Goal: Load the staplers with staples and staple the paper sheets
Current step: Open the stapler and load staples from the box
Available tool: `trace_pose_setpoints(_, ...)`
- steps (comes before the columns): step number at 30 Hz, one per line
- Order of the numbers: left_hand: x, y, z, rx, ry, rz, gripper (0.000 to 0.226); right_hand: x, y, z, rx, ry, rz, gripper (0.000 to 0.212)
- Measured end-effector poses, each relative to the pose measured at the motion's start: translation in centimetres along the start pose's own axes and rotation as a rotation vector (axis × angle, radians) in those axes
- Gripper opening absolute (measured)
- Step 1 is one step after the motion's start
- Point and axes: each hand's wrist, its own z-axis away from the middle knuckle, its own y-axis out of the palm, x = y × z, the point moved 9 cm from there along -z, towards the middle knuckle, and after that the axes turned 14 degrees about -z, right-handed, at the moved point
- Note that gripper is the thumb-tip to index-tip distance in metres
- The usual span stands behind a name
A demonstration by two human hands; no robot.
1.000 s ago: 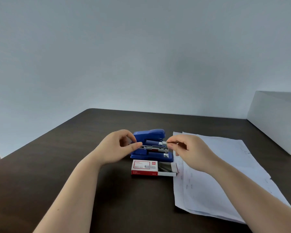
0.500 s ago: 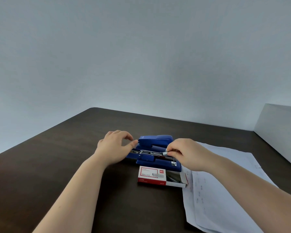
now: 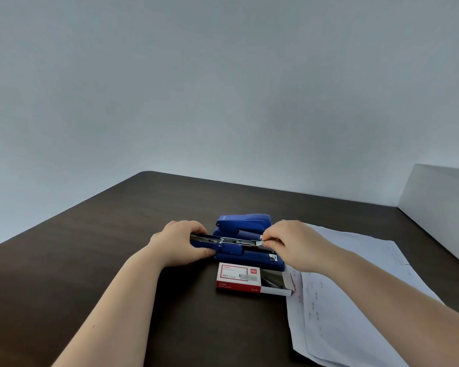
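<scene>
On dark table point(image 3: 117, 247), our left hand point(image 3: 176, 243) gripping opened blue stapler point(image 3: 239, 247), metal magazine exposed, right hand point(image 3: 294, 242) pinching staple strip point(image 3: 260, 243).

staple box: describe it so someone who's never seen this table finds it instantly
On the dark table, look just left of the spread paper sheets, directly in front of the blue staplers both hands are working on. The staple box lies flat there: small, red and white, its right end slid open, the only cardboard item.
</scene>
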Motion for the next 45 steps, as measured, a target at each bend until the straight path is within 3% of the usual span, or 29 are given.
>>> trace_pose_setpoints(6, 0.7, -0.5, 0.1, -0.008, -0.029, 0.033, 0.034, -0.5, 0.3, 0.0, 0.046, 0.018, -0.138, 0.027)
trace_pose_setpoints(10, 1.2, -1.2, 0.3, -0.03, -0.067, -0.014, 0.032, -1.3, 0.8, 0.5, 0.027, 0.04, -0.234, 0.047)
trace_pose_setpoints(15, 1.4, -3.0, 0.8, -0.125, -0.09, 0.005, 0.044, -2.2, 0.6, 1.0, -0.022, 0.054, -0.232, 0.042)
trace_pose_setpoints(19, 2.3, -3.4, 1.3, -0.168, -0.155, 0.142, 0.056, -2.8, 0.5, 1.1, -0.041, 0.051, -0.287, 0.039)
trace_pose_setpoints(24, 0.6, -4.8, 1.8, -0.287, -0.081, 0.364, 0.048, -2.6, 0.9, 1.4, -0.025, -0.001, -0.305, 0.045)
trace_pose_setpoints(28, -2.3, -5.2, 1.6, -0.296, 0.005, 0.53, 0.036, -1.4, 1.1, 1.3, 0.033, -0.095, -0.243, 0.04)
trace_pose_setpoints(33, -5.2, -5.4, 1.0, -0.262, 0.089, 0.463, 0.029, -1.7, 0.5, 1.2, -0.008, -0.116, -0.239, 0.025)
trace_pose_setpoints(37, -8.2, -5.2, 0.6, -0.204, 0.173, 0.323, 0.031, -2.3, -0.1, 1.7, -0.076, -0.115, -0.367, 0.032)
trace_pose_setpoints(45, -13.3, -0.6, -0.8, -0.009, 0.366, -0.021, 0.03, -9.4, -5.0, 3.0, -0.445, 0.124, -0.501, 0.026)
